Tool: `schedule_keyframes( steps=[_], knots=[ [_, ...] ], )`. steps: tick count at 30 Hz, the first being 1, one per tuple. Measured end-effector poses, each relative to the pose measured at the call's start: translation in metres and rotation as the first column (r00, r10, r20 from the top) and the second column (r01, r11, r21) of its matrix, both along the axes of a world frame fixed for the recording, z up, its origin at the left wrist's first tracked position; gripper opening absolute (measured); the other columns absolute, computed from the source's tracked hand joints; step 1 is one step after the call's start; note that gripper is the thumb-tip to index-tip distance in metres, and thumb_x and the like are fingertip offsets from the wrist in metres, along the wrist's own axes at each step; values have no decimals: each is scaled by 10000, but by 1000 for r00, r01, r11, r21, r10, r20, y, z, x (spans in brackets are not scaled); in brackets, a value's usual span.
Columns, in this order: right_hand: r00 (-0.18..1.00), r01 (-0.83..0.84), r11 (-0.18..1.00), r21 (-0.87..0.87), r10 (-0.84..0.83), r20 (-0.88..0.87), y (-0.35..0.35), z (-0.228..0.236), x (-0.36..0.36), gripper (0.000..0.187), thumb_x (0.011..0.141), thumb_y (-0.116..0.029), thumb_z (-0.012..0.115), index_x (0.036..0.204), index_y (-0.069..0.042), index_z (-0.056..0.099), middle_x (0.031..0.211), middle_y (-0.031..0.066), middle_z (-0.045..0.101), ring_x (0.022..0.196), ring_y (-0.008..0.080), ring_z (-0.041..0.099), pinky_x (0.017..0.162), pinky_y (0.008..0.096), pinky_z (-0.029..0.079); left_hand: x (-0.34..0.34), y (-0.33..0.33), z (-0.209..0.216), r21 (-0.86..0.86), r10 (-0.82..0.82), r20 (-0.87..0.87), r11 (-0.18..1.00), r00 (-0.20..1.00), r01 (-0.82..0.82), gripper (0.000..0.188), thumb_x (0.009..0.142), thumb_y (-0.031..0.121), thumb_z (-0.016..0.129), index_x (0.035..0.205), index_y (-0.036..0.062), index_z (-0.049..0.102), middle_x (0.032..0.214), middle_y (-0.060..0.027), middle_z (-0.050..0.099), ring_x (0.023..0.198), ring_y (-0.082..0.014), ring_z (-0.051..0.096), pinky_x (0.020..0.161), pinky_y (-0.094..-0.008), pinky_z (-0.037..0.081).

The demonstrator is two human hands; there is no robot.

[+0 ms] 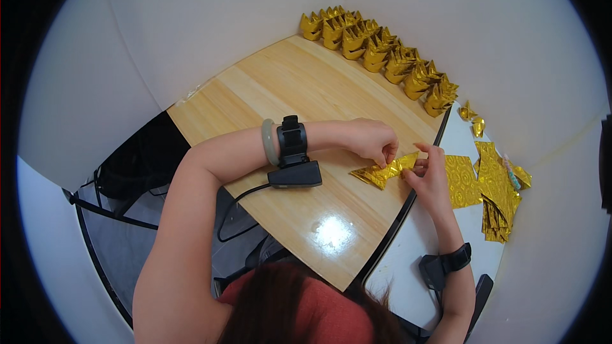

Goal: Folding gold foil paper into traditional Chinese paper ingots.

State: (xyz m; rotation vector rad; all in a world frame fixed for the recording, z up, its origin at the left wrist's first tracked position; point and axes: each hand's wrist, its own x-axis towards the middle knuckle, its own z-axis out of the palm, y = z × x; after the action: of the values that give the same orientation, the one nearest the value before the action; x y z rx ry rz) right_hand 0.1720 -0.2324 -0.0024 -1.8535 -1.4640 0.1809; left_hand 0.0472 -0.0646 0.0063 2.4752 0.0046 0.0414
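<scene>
A partly folded piece of gold foil paper [384, 172] with pointed ends lies over the right edge of the wooden table. My left hand [375, 140] reaches across from the left, its fingers pinched on the paper's upper side. At the paper's right end, my right hand [428, 172] grips it between thumb and fingers. Just beyond the right hand lies a flat gold foil sheet [463, 181] on the white table. Next to that sheet is a stack of gold foil pieces [497, 197], some folded into narrow strips.
Rows of folded gold paper ingots [376, 54] stand along the wooden table's [255, 89] far edge by the wall. Two small gold pieces [478, 127] rest on the white table [401, 267]. A pale pen-like item [512, 173] lies by the stack. A dark gap separates the tables.
</scene>
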Motion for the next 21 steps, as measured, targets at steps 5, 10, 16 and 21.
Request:
schedule_keyframes(
  steps=[5,10,16,21],
  knots=[
    [968,29,999,-21,-34,-247,2,-6,4,571,706,52,638,1207,-36,381,1027,110,485,762,155,562,672,241,496,3,9,-5,-44,-80,-15,996,997,79,242,691,126,704,908,29,660,823,-96,653,771,-191,614,681,-291,473],
    [988,11,998,-62,-21,-152,2,0,-2,497,721,46,633,1170,-40,441,893,93,573,755,161,591,663,255,495,11,25,-19,-278,-209,76,935,975,222,221,700,87,705,897,-1,661,806,-102,641,747,-175,594,679,-272,472],
    [966,-187,982,-17,187,176,-2,9,-10,192,706,2,678,890,-17,625,842,82,619,769,192,607,703,271,490,11,29,-24,-216,-231,181,939,956,267,186,712,83,693,881,14,662,776,-79,651,706,-156,592,638,-268,466],
    [947,-234,972,-24,233,222,-5,8,-9,157,731,-63,666,884,-47,640,893,83,623,834,245,595,736,317,485,8,22,-17,-106,-166,207,976,964,191,171,708,90,684,854,8,650,791,-96,649,734,-172,596,656,-284,471]
  ],
)
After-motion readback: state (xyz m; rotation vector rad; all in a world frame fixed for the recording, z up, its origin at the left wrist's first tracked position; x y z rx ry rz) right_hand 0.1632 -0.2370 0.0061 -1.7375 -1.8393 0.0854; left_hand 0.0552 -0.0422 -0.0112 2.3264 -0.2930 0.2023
